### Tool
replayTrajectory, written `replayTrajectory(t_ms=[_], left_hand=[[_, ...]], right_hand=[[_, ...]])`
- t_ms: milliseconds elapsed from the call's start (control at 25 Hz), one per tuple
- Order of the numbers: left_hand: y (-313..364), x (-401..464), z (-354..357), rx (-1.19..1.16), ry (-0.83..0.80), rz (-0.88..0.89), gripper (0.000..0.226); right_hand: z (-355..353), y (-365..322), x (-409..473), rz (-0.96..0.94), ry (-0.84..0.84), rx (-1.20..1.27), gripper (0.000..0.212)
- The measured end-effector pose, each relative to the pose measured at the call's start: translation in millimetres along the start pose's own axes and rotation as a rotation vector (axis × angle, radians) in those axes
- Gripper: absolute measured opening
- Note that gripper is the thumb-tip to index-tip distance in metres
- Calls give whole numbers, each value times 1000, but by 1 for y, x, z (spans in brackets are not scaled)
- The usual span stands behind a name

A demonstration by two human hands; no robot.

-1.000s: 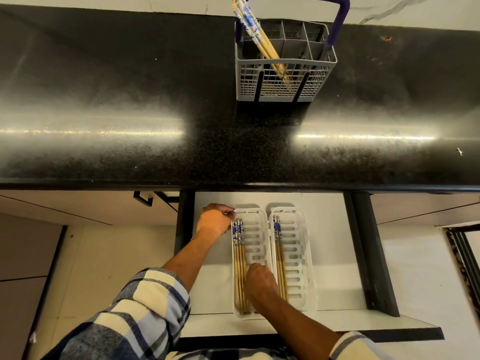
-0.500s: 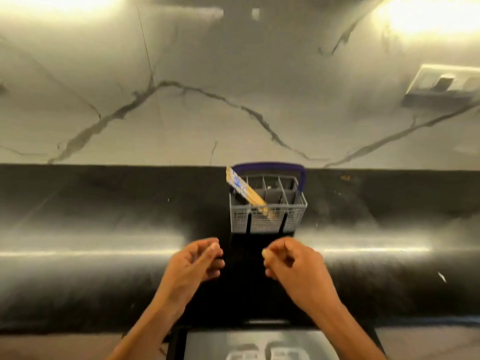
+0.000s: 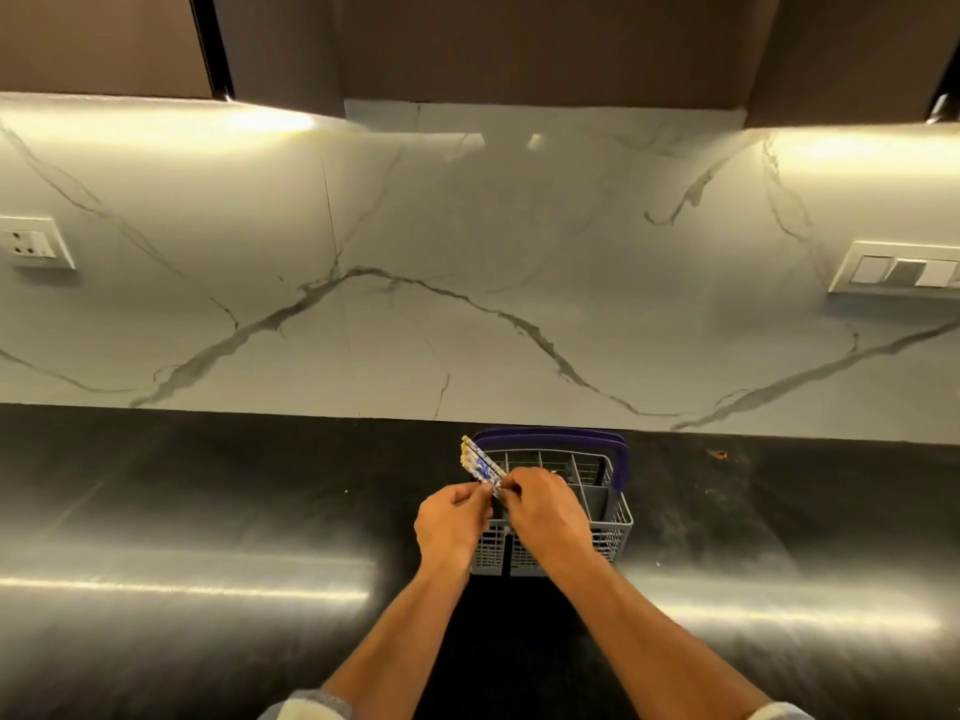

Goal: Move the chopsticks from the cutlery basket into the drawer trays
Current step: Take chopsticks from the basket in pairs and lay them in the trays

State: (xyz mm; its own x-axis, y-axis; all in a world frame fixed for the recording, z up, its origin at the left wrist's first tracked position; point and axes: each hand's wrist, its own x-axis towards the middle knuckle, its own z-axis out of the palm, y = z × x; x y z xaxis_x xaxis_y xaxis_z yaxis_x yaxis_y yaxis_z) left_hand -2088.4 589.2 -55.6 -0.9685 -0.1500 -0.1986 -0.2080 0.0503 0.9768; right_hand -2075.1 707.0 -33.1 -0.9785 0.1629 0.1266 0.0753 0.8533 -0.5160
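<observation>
Both hands (image 3: 511, 517) on patterned chopsticks (image 3: 478, 464), grid basket (image 3: 605, 517)

Tabletop (image 3: 208, 511) dark speckled stone, polished, glossy with light streaks. Basket (image 3: 621, 517) grey matt plastic grid, purple plastic handle (image 3: 621, 459). Chopsticks (image 3: 475, 459) wood-coloured, blue-white patterned tops. Backsplash (image 3: 467, 278) white veined marble look, smooth.

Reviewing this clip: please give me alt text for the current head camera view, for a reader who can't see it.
Both hands, left hand and right hand, pinch a bundle of blue-patterned chopsticks leaning out of a grey cutlery basket with a purple handle. The basket stands on a black countertop against a veined marble wall.
</observation>
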Motion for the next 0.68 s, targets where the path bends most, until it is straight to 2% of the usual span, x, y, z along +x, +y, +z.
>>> replayTrajectory(t_ms=[120, 280, 480, 560, 680], left_hand=[[-7, 3, 6, -88, -22, -36, 3], [-8, 6, 10, -118, -14, -44, 13], [-15, 7, 12, -108, -6, -39, 14], [-12, 4, 12, -87, -8, -8, 11], [2, -5, 7, 90, -14, 146, 10]], right_hand=[[9, 8, 2, -48, -31, 6, 14], [9, 14, 10, -52, 40, 84, 12], [9, 17, 13, -101, -74, 81, 14], [7, 19, 12, -129, -85, 104, 13], [-5, 16, 8, -193, -78, 151, 13]])
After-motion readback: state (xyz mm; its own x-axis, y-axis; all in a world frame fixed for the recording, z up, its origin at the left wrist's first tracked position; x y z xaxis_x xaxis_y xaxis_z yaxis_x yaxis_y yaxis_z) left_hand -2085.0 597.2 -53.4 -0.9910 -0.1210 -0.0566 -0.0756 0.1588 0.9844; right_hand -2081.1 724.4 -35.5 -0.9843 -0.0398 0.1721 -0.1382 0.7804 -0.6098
